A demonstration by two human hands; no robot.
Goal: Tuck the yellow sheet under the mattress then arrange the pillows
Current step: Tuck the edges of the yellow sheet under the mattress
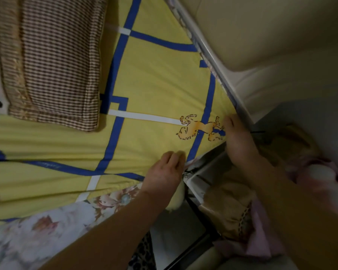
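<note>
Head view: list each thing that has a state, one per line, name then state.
Yellow sheet: spread over the mattress, corner being worked at the bed's edge.
Mattress: floral side bare along the near edge.
Checked pillow: lying flat on the sheet.
Left hand: on the sheet's edge, fingers curled.
Right hand: pressing the sheet's corner by the frame.

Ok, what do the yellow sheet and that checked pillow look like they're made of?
The yellow sheet looks like thin woven cotton or a cotton blend, matte: it creases softly near the left hand and right hand. The checked pillow looks like a coarser woven cover with a slightly shiny gold band; the fibre is unclear.
</note>
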